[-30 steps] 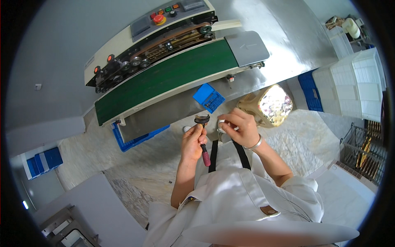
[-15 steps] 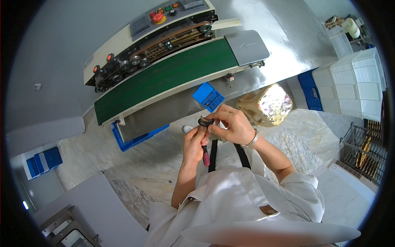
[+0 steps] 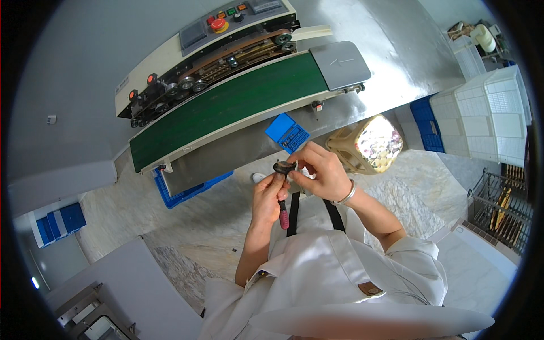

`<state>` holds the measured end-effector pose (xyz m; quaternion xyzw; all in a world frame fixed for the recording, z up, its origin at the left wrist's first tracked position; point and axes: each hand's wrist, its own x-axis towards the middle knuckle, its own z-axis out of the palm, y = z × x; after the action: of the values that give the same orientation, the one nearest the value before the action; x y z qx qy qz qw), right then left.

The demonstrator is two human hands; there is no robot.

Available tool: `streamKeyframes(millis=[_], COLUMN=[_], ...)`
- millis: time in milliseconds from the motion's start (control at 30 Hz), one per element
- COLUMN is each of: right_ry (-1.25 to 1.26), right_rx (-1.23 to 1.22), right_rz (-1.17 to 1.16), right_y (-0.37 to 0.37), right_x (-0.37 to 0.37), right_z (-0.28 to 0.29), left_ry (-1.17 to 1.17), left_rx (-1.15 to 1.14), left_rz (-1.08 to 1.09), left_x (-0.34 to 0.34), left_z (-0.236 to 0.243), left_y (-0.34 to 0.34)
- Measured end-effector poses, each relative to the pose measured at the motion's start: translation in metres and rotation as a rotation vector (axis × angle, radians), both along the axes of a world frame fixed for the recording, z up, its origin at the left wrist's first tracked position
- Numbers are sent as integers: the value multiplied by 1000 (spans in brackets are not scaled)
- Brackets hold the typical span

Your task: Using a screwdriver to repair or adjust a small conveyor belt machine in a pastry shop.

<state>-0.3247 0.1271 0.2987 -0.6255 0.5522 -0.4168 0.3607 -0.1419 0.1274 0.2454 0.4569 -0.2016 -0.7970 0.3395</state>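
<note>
In front of my body both hands meet at a small dark round part (image 3: 284, 167) with a brownish upper face. My left hand (image 3: 267, 196) is closed, its thumb and fingers pinching the part's near left side. Below the same hand hangs a tool with a dark pink handle (image 3: 284, 219), perhaps a screwdriver; its upper end is hidden by my fingers. My right hand (image 3: 324, 171) comes in from the right, its fingertips closed on the part's right edge. Just beyond my fingers lies an opened blue case (image 3: 288, 134) with small bits in rows, at the metal table's front edge.
A machine with a green conveyor belt (image 3: 238, 105) and a red button (image 3: 217, 24) stands on the metal table (image 3: 396, 51). Right of my hands is a stool (image 3: 374, 144) with a patterned top. White crates (image 3: 481, 113) stack farther right; a blue crate (image 3: 195, 188) sits under the table.
The dark round part has turned slightly between my fingers, and more of its upper face shows. My hands stay almost in place; the case has not moved.
</note>
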Motion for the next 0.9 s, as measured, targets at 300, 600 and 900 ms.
streamKeyframes(millis=[300, 600, 900], right_ry=[-53, -103, -56], right_rx=[53, 198, -84], right_rz=[34, 32, 46], right_y=[-2, -4, 1], right_x=[0, 0, 5], right_z=[-5, 3, -5], left_ry=[35, 42, -20], left_rx=[9, 13, 15], left_rz=[-7, -13, -20], left_x=[2, 2, -2], left_z=[-3, -1, 9], left_y=[0, -1, -2])
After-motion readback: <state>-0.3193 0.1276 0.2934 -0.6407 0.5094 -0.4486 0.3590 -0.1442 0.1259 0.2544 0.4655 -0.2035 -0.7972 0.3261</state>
